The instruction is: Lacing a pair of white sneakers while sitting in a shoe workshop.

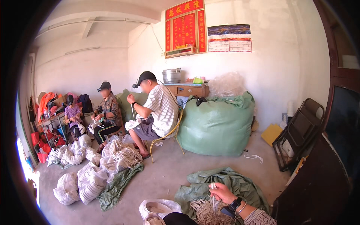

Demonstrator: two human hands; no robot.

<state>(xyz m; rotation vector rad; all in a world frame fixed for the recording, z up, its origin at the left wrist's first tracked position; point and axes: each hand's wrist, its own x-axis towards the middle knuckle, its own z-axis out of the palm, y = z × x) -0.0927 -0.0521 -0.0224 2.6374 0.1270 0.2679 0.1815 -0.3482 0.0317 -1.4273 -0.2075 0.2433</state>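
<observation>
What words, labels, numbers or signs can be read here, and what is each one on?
I won't copy wording, but here is where it stands:
Red wall panel: large gold characters across the top, smaller ones in columns.
Blue, white and red wall sheet: rows of print, mostly too small to read.
Dark wristwatch: any display is too small to read.
Pale cords: no lettering visible.

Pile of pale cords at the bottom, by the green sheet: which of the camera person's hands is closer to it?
Right, of what shows: the right hand is just above the pile of pale cords in the picture, pinching a strand. The left hand is out of view.
</observation>
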